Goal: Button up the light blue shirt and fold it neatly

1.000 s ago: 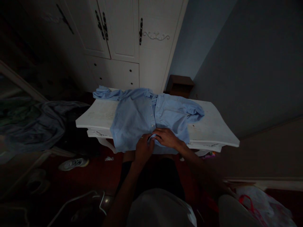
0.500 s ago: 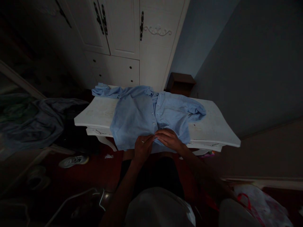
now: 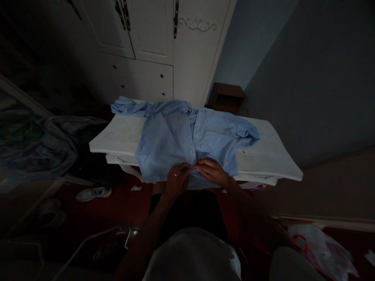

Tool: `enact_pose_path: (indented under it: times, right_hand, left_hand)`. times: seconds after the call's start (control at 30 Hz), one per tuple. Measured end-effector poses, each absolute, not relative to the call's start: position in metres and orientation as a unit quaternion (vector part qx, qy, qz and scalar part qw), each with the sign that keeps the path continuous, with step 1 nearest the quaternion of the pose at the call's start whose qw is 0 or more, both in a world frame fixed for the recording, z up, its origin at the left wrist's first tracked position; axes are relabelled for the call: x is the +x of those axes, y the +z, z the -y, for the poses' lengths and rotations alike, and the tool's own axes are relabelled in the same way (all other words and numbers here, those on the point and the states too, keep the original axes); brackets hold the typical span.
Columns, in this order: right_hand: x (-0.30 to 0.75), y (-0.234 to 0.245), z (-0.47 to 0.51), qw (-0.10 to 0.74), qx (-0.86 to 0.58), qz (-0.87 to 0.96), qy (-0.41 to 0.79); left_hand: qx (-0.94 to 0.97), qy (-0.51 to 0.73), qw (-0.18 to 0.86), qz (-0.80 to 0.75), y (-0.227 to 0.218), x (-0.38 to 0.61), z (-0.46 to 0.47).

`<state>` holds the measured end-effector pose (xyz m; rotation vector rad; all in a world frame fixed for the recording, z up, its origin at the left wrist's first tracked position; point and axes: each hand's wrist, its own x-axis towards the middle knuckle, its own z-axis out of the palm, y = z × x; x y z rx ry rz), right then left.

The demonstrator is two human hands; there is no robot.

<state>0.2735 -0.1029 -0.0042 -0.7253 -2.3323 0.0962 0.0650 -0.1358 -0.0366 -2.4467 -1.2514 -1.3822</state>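
Shifted lower, left hand [image 3: 175,180] and right hand [image 3: 213,172] pinch one shirt [image 3: 164,136] on one table [image 3: 265,156].

- The left hand [image 3: 175,181] and right hand [image 3: 212,171] cover the blue shirt [image 3: 166,140] at its lower front edge; their grip is too dim to make out.
- The wardrobe [image 3: 152,39] is cut off at the top.
- The heap of cloth [image 3: 38,144] is lost in shadow.
- The plastic bag [image 3: 319,249] is blurred.

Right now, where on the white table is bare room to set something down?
Two bare patches on the table: the left end, between its edge and the blue shirt, and the right end beyond the sleeve. The middle front is crowded: left hand and right hand hold the shirt.
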Motion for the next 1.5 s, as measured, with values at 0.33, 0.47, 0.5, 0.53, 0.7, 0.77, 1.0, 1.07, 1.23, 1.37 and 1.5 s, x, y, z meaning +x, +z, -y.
enact_pose_path:
  times: [0.33,0.47,0.5,0.53,0.7,0.77,1.0,1.07,1.23,1.37,1.5]
  right_hand:
    - [0.276,0.002,0.098,0.321,-0.261,0.910,0.033]
    - [0.278,0.002,0.097,0.327,-0.258,0.909,0.011]
    - [0.279,0.001,0.096,0.327,-0.259,0.909,0.006]
    - [0.280,0.000,0.096,0.326,-0.260,0.909,0.005]
    - [0.283,0.000,0.095,0.321,-0.258,0.910,0.043]
    - [0.283,0.001,0.095,0.316,-0.257,0.912,0.053]
    - [0.276,0.010,0.096,0.299,-0.272,0.912,0.070]
    - [0.273,0.010,0.097,0.300,-0.279,0.909,0.075]
    - [0.271,0.006,0.099,0.304,-0.288,0.904,0.088]
    - [0.271,0.005,0.105,0.338,-0.304,0.885,0.097]
    - [0.265,0.007,0.126,0.418,-0.385,0.815,0.111]
  left_hand:
    - [-0.811,-0.429,0.014,0.399,-0.035,0.062,0.133]
    - [-0.812,-0.449,0.031,0.372,-0.035,0.062,0.129]
    - [-0.811,-0.455,0.032,0.366,-0.035,0.062,0.128]
    - [-0.811,-0.460,0.032,0.361,-0.034,0.062,0.128]
    - [-0.804,-0.467,0.014,0.368,-0.033,0.064,0.128]
    - [-0.803,-0.464,0.007,0.375,-0.033,0.065,0.128]
    - [-0.786,-0.481,-0.059,0.384,-0.032,0.071,0.124]
    - [-0.781,-0.480,-0.071,0.393,-0.031,0.073,0.124]
    - [-0.773,-0.482,-0.066,0.406,-0.031,0.074,0.131]
    - [-0.764,-0.481,-0.044,0.428,-0.034,0.073,0.139]
    - [-0.747,-0.502,-0.035,0.435,-0.043,0.077,0.146]
